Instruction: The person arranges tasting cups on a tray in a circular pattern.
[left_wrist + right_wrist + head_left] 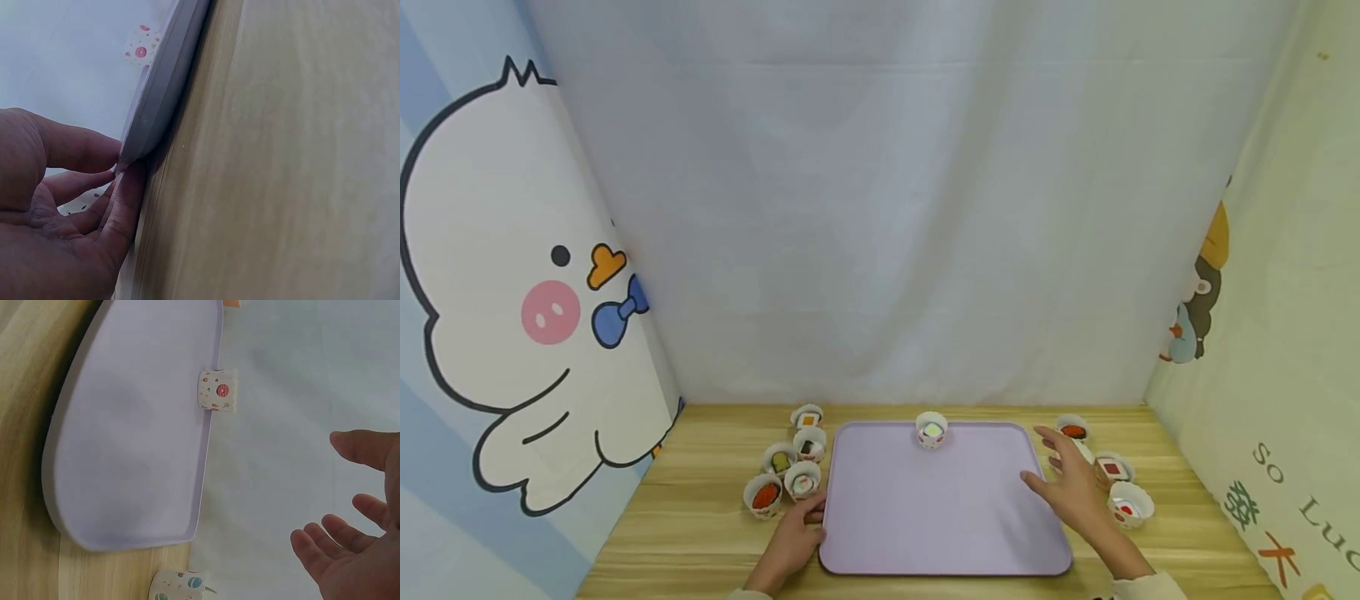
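Observation:
A pale purple tray [936, 508] lies flat on the wooden table. On its far edge, near the middle, stands a small patterned paper cup [932, 431] with a white and pale green piece inside. My left hand [792, 540] pinches the tray's left rim, thumb and fingers meeting at the edge in the left wrist view. Over the tray's right side hovers my right hand [1070, 487], fingers spread loosely and holding nothing. It partly hides a paper cup [1084, 451] behind it. The right wrist view shows the same hand [356, 531] apart from the tray and cups.
Several paper cups [763, 496] with toy-like sushi pieces cluster left of the tray. More cups, including one with a red and white piece [1130, 506], stand at its right. A white curtain [880, 208] hangs behind the table [685, 517], with printed cloths at both sides.

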The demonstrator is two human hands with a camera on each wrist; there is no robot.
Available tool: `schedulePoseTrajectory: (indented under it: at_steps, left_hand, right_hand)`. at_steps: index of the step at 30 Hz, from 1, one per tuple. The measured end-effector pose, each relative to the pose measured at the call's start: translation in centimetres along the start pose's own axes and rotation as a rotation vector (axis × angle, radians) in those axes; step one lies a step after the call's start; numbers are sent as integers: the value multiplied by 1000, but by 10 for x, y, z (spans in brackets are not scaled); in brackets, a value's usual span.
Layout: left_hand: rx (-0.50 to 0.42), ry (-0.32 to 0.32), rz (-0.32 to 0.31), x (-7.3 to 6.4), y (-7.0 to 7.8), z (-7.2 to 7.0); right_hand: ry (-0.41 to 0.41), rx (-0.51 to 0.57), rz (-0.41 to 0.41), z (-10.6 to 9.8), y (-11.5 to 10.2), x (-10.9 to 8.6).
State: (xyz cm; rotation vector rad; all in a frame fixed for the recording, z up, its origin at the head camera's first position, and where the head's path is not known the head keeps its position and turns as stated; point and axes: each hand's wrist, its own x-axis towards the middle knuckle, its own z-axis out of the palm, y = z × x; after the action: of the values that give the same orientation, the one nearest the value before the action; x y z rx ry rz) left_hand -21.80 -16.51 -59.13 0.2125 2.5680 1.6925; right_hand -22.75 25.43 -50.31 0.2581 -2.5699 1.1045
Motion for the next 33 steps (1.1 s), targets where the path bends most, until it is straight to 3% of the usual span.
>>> schedulePoseTrajectory:
  at_steps: [7,14,23,28,33]
  left_hand:
    - [13,6,-20,0,-2,1]
    - [9,11,-7,1,-5,2]
    - [8,1,-3,1,-6,2]
    - [6,-1,-11,-1,-5,2]
    - [14,5,-15,-1,-5,1]
  right_hand:
    - [24,-42,-5,-20,-1,-12]
    - [9,-41,107,-40,5,-23]
    - [146,-72,110,-56,28,-40]
    - [170,-92,186,-67,40,-49]
    - [134,-126,269,-75,53,-52]
